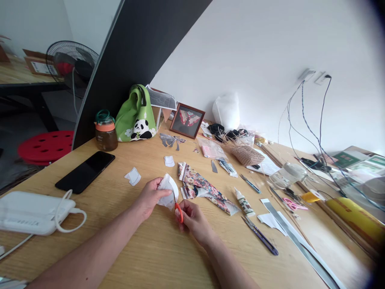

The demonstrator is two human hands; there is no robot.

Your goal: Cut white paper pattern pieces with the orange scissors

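Note:
My left hand (151,196) pinches a curved white piece (168,185), which looks like paper or backed fabric, above the wooden table. My right hand (194,220) grips small scissors with orange-red handles (179,213); their blades lie at the white piece's right edge. Just beyond my hands is a folded floral fabric strip (202,182). Two cut white pieces rest nearby, one left (133,176) and one farther back (169,161). Right of the fabric are a glue bottle (244,203) and dark-handled thread snips (261,236).
A black phone (86,171) and a white power bank (33,212) lie at the left. Behind stand a drink bottle (106,134), a green panda bag (136,116) and a framed butterfly (188,121). Toward the right are a metal ruler (296,241), pink scissors (293,204) and a yellow roll (355,218).

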